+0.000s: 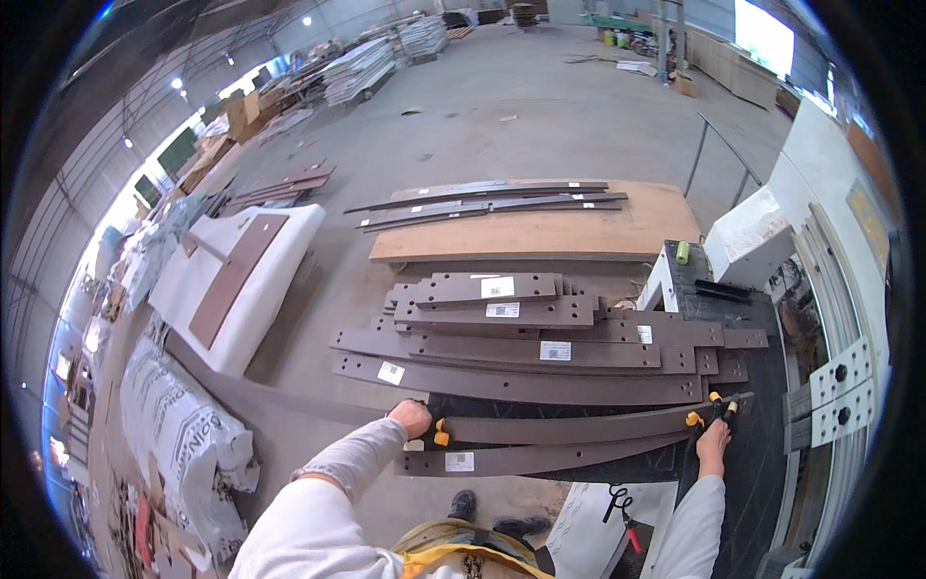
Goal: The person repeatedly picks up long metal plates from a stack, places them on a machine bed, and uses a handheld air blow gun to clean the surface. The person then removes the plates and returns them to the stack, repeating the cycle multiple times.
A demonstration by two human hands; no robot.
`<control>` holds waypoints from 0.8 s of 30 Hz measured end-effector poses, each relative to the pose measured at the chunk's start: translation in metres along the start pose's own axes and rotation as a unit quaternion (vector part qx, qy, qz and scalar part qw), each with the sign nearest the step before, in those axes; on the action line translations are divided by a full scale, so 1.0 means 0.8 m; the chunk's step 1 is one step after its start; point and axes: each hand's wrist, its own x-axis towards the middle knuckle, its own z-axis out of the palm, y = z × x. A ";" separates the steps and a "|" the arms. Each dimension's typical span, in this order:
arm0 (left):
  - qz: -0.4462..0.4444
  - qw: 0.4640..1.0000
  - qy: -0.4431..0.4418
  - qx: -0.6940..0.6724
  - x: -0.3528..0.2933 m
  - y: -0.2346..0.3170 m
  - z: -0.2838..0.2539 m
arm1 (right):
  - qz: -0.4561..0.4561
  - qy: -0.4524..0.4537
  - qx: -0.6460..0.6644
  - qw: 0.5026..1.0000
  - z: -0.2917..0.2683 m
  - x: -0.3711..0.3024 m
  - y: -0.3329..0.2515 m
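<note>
A long brown curved panel [579,426] runs across the black bench top [617,467] and on past its left end. My left hand [413,418] is closed at this panel, gripping what looks like a spring clamp with yellow pads [441,433]; its handles are hidden in the fist. Toward the panel's right end, my right hand [713,445] is wrapped around a black spring clamp with yellow tips [695,419]. On the near side lies another brown curved panel [540,456] with holes and a white label.
Stacked brown drilled panels [521,379] lie just beyond. Dark strips rest on a wooden board [540,234] farther off. White machinery [748,236] with rails stands at right. A padded white stand [236,280] and a plastic-wrapped bundle [183,434] are at left. Red-handled pliers [632,537] lie near me.
</note>
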 end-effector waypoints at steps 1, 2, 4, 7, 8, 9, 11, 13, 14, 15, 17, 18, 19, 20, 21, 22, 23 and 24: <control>-0.005 1.000 -0.026 -0.004 -0.002 0.005 -0.009 | 0.003 -0.005 0.004 1.000 0.002 0.002 0.001; 0.001 1.000 -0.031 0.001 -0.006 0.010 -0.020 | 0.007 -0.010 0.008 1.000 0.005 0.000 0.001; 0.007 0.999 -0.031 0.012 -0.015 0.021 -0.032 | 0.005 0.000 0.020 1.000 0.012 0.000 0.007; 0.007 0.991 0.129 -0.018 -0.024 0.054 -0.046 | -0.042 0.028 0.035 0.998 0.029 0.003 0.023; 0.046 0.974 0.220 -0.035 -0.020 0.060 -0.045 | -0.058 0.046 0.037 0.997 0.035 0.003 0.033; 0.080 0.948 0.305 -0.043 -0.025 0.065 -0.045 | -0.059 0.097 0.024 0.993 0.049 -0.001 0.032; -0.008 0.993 0.115 -0.002 -0.044 0.100 -0.063 | -0.052 0.049 0.047 0.996 0.053 -0.001 0.039; -0.007 0.952 -0.306 -0.026 -0.008 0.105 -0.073 | -0.026 0.057 0.035 0.997 0.059 -0.006 0.034; -0.003 0.949 -0.313 -0.032 0.002 0.106 0.000 | -0.049 0.060 0.060 0.995 0.067 -0.005 0.033; 0.038 0.990 -0.128 -0.048 0.016 0.126 0.002 | -0.039 0.059 0.045 0.996 0.063 -0.009 0.035; 0.104 0.951 0.290 -0.024 0.033 0.165 0.001 | -0.031 0.075 0.049 0.995 0.067 -0.014 0.044; 0.115 0.922 0.365 -0.059 0.036 0.187 -0.041 | -0.023 0.084 0.041 0.995 0.069 -0.013 0.051; 0.127 0.961 0.239 -0.055 0.038 0.204 -0.055 | -0.021 0.087 0.031 0.996 0.066 -0.023 0.047; 0.136 0.983 0.110 -0.050 0.043 0.220 -0.071 | -0.016 0.091 0.020 0.995 0.061 -0.031 0.048; 0.150 0.981 0.114 -0.041 0.047 0.233 -0.084 | 0.010 0.068 0.030 0.997 0.058 -0.032 0.048; 0.165 0.979 0.117 -0.033 0.054 0.243 -0.089 | 0.002 0.046 0.019 0.999 0.066 -0.025 0.060; 0.134 0.983 0.115 -0.044 0.057 0.251 -0.073 | 0.009 0.020 0.030 0.999 0.040 -0.033 0.033; 0.137 0.989 -0.032 -0.053 0.059 0.251 -0.096 | 0.020 -0.002 0.039 0.999 0.011 -0.038 0.011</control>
